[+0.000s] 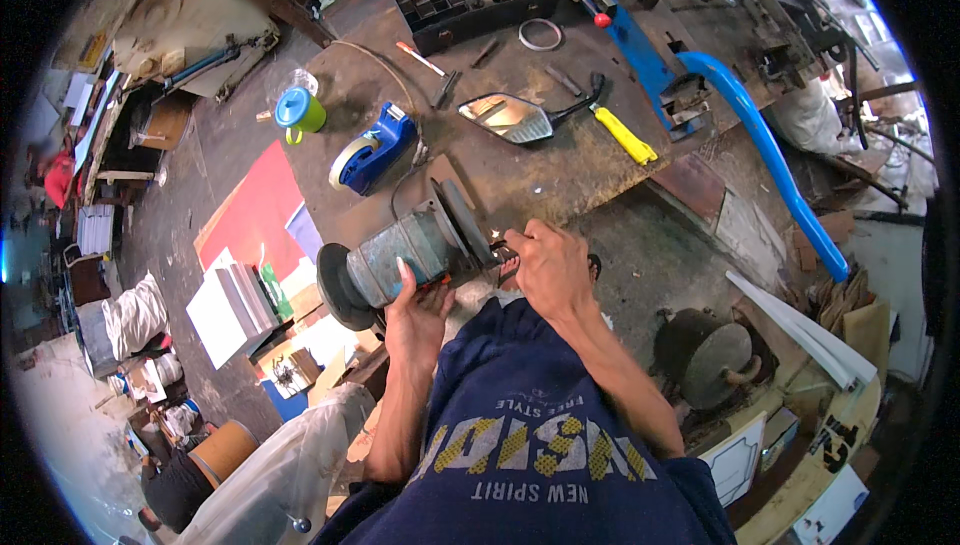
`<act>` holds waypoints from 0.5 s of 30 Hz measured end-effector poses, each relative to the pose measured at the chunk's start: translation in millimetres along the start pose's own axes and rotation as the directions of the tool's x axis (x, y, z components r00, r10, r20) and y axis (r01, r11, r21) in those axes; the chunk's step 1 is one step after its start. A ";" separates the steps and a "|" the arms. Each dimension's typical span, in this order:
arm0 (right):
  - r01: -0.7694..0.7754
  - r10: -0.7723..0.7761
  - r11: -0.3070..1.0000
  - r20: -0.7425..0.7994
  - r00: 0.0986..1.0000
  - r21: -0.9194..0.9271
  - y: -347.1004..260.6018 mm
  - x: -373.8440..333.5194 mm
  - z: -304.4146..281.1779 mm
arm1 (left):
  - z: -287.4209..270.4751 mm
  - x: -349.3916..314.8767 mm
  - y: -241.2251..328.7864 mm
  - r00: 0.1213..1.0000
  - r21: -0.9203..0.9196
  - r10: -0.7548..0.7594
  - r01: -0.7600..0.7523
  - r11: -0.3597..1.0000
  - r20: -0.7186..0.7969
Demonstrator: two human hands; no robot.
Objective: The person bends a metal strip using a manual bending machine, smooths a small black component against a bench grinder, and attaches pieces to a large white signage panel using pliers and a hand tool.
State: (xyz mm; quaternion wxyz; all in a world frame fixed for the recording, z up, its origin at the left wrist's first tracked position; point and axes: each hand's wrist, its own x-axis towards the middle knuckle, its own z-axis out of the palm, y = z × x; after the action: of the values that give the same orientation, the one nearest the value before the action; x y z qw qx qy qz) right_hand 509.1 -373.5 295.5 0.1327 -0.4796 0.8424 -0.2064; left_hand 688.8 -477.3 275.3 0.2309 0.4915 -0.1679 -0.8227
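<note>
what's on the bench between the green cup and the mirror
In the head view, a blue tape dispenser with its pale roll lies between the green cup and the mirror, with a thin cable curving past it.
</note>
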 end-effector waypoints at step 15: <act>0.020 -0.019 0.998 0.007 1.000 -0.058 -7.7 -6.8 5.1 | -12.0 4.4 -6.1 0.999 0.011 -0.049 0.049 0.999 0.005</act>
State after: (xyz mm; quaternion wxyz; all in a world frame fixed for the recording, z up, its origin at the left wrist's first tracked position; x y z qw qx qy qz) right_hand 520.5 -372.3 294.8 0.1194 -0.4922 0.8430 -0.1814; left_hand 696.3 -475.2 263.6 0.2076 0.4944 -0.1608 -0.8286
